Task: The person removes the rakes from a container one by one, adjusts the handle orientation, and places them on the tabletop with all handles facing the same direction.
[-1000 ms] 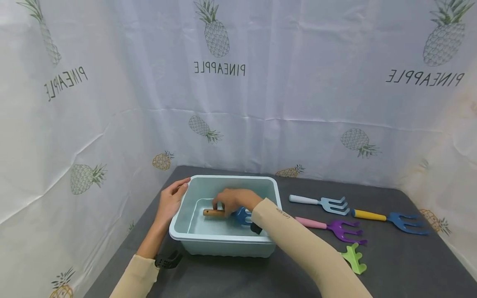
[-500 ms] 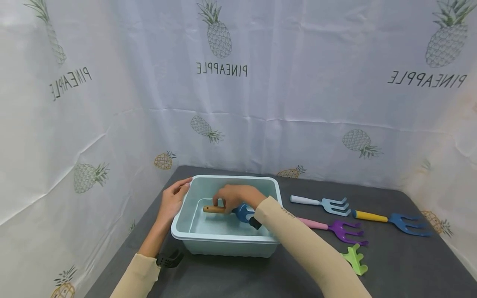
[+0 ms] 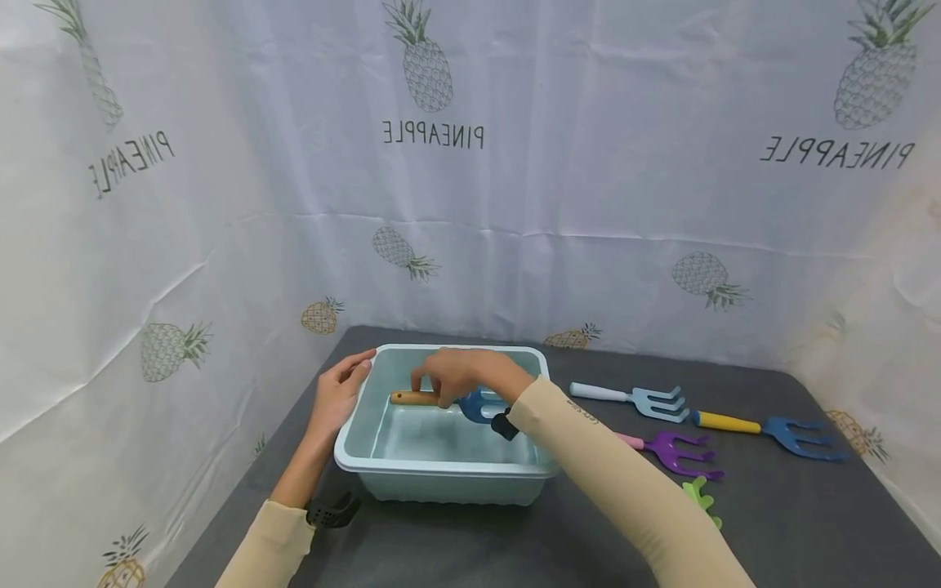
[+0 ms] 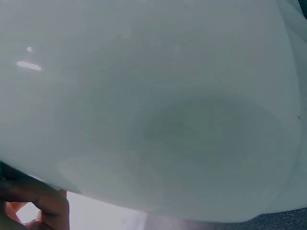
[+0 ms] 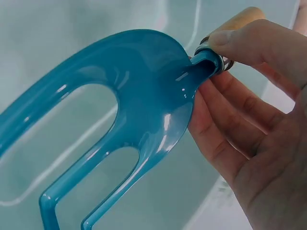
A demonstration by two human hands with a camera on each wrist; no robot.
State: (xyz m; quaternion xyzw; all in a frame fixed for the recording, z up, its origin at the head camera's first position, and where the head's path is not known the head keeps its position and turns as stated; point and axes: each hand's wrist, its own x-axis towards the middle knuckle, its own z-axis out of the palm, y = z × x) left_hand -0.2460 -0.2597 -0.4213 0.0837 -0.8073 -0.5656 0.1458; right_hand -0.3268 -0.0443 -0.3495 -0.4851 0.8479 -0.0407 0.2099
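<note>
My right hand (image 3: 452, 374) pinches a blue garden hand rake (image 5: 148, 86) inside the pale green plastic basin (image 3: 441, 469). Thumb and fingers meet around the metal collar and wooden handle (image 3: 412, 398), whose end points left. The rake's bent tines extend toward the right wall, partly hidden by the wrist and sleeve in the head view. My left hand (image 3: 341, 392) holds the basin's rim at the far left corner. Bent fingers (image 4: 53, 203) show at the basin's edge in the left wrist view; the basin's smooth wall fills most of that view.
On the dark table to the right lie a light blue rake (image 3: 654, 403), a purple rake (image 3: 676, 453) with a pink handle, and a blue rake (image 3: 797, 437) with a yellow handle. My right sleeve partly covers a green rake (image 3: 700, 494). A pineapple-printed curtain (image 3: 515, 196) surrounds the table.
My right hand and the blue rake have shifted slightly toward the basin's far side and a little left. The left hand stays at the rim. My sleeve now covers more of the green rake.
</note>
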